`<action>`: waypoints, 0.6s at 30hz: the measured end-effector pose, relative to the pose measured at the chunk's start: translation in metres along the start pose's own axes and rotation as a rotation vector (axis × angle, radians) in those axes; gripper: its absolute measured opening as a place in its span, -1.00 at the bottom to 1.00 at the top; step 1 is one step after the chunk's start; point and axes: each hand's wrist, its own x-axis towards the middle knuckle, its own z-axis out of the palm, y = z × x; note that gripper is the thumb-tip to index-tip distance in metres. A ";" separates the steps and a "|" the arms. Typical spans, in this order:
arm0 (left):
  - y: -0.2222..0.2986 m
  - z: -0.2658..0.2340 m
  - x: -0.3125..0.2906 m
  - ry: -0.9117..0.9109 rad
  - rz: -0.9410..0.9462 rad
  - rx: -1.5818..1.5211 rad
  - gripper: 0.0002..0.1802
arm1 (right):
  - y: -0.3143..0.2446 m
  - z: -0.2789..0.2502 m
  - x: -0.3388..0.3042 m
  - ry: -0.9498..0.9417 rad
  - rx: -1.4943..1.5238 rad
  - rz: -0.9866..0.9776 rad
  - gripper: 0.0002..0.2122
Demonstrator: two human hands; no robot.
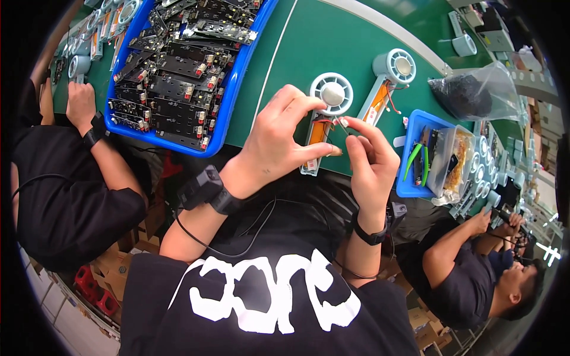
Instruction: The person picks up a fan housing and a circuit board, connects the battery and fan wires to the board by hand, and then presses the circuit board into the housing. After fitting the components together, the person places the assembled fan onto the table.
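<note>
A light-blue handheld fan [331, 94] lies on the green table, its round grille facing up. Its handle is open, showing an orange battery [319, 132] and thin red wires. My left hand [276, 139] grips this fan from the left, index finger by the round head and thumb across the handle. The other fingers of that hand are partly hidden. At the handle's right side my right hand [373, 160] pinches a thin wire [342, 122] between thumb and forefinger; its small end is hard to make out. A second open fan [396, 66] lies just beyond, with loose red wires.
A blue tray [222, 133] heaped with black circuit boards stands at the left. On the right are a blue bin [409, 188] with green-handled pliers [425, 163], a clear container [449, 172] and a plastic bag [475, 92] of dark parts. Co-workers sit on both sides.
</note>
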 end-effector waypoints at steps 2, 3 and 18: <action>0.010 0.005 -0.005 0.050 -0.084 0.036 -0.57 | -0.003 0.002 -0.003 0.029 -0.006 0.044 -0.77; 0.013 0.012 -0.006 0.079 -0.099 0.043 -0.53 | -0.003 0.004 -0.003 0.032 -0.005 0.017 -0.77; 0.002 0.036 -0.015 0.302 0.030 0.167 -0.61 | 0.000 0.017 -0.012 0.115 0.201 0.034 -0.78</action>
